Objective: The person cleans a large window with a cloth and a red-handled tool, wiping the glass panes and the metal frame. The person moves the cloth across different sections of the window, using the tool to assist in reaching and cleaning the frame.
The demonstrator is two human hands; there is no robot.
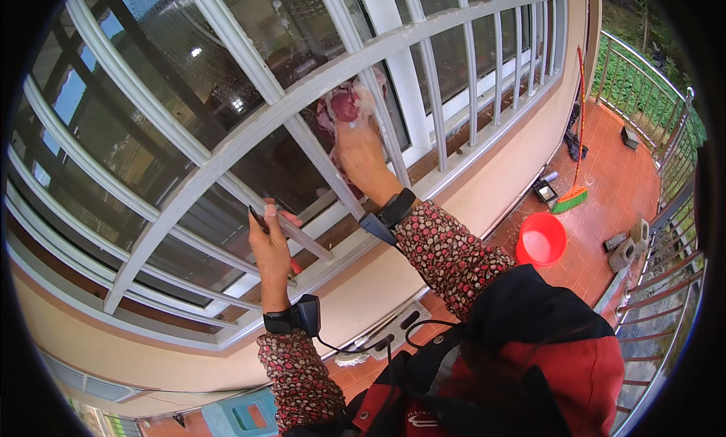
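My right hand (360, 148) reaches between the bars of a pale metal window grille (249, 125). It presses a wet reddish cloth (345, 107) with whitish suds against the window glass (272, 165); bars partly cover the cloth. Lower and to the left, my left hand (270, 250) is at another grille bar (309, 241), with a small dark slender object (259, 219) held by the thumb. What that object is cannot be made out, and some of the left fingers are hidden. Suds and wet streaks show on the upper pane.
A red plastic bucket (541, 241) with liquid stands on the tiled balcony floor (618, 170). Beyond it are a broom (572, 199) with green bristles and a black dustpan (544, 192). Concrete blocks (624, 255) sit by the metal railing (672, 207). A blue-green plastic stool (227, 417) is below.
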